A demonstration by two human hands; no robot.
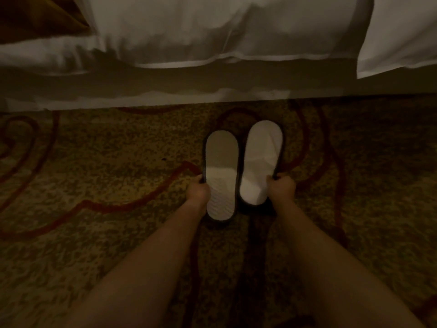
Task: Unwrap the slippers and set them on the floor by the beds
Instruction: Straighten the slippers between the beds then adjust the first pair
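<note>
Slippers, two white ones with dark edging, lie side by side on the carpet [118, 166] just in front of the bed [212, 31]. Left slipper [221, 159] sits a little nearer the person; right slipper [262, 152] reaches further toward 12 o'clock, closer to the bed's edge. They are close together, nearly touching along their inner sides, and both point roughly at 12 o'clock, toward the bed.

Left hand [198, 191] is closed on the outer rim of the left slipper at about its 8 o'clock side, fingers curled around the dark edge. Right hand [281, 187] grips the outer rim of the right slipper at about 4 o'clock, likewise curled on the edging. Both bare forearms run in from 6 o'clock.

White bedding hangs across the top, with a pillow [402, 31] at 1 o'clock and a golden cloth [35, 17] at 11 o'clock. No wrapper shows on either slipper. Whether the soles rest fully on the carpet I cannot tell.
</note>
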